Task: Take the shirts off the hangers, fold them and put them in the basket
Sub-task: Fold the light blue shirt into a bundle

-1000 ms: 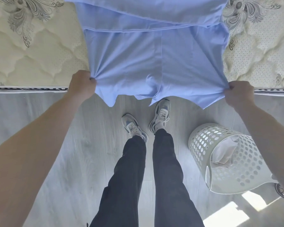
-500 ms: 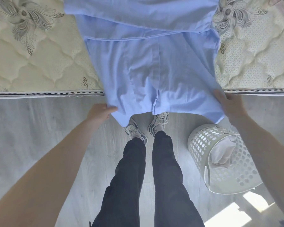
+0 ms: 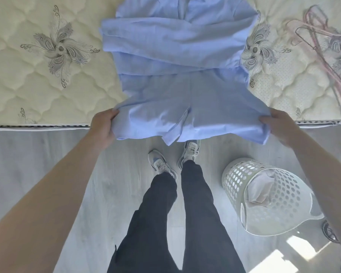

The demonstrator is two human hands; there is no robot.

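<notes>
Fig. | Your left hand (image 3: 103, 129) and right hand (image 3: 279, 127) gripped the blue shirt (image 3: 175, 85) by its hem | quilted mattress (image 3: 47, 85) bore pink hangers (image 3: 323, 54) | white basket (image 3: 234, 180) sat on pale floor (image 3: 28, 164).

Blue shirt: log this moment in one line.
blue shirt: on mattress, hem overhanging | left grip, right grip: hold hem corners | basket: on floor

Both bare arms reach forward from the near corners, well apart, wrists straight. The left grip (image 3: 103, 128) pinches the near-left hem corner of the shirt (image 3: 185, 107), thumb on top and fingers curled beneath. The right grip (image 3: 279, 128) pinches the near-right corner the same way, thumb over the cloth. The legs (image 3: 177, 213) stand between the arms, left foot slightly nearer.
</notes>
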